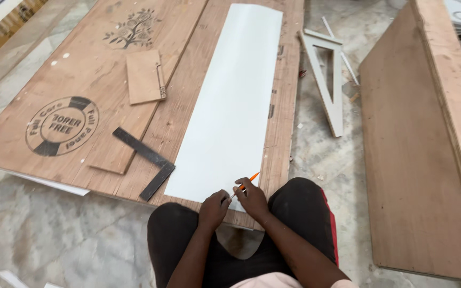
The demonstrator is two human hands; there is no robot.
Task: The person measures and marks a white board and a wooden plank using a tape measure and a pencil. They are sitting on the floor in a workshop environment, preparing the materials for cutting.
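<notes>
A long white laminate sheet (230, 101) lies on brown plywood boards (81, 80) on the floor. My right hand (252, 198) holds an orange pencil (247, 181) at the sheet's near edge, tip pointing towards my left hand. My left hand (213, 209) rests closed at the near edge of the sheet, touching the pencil's lower end. Both hands sit between my knees in dark trousers.
A black metal try square (148, 160) lies left of the sheet. A small plywood offcut (144, 76) with a small tool at its edge sits farther up. White triangular offcuts (329, 80) lie on the stone floor. A large plywood board (422, 133) leans at right.
</notes>
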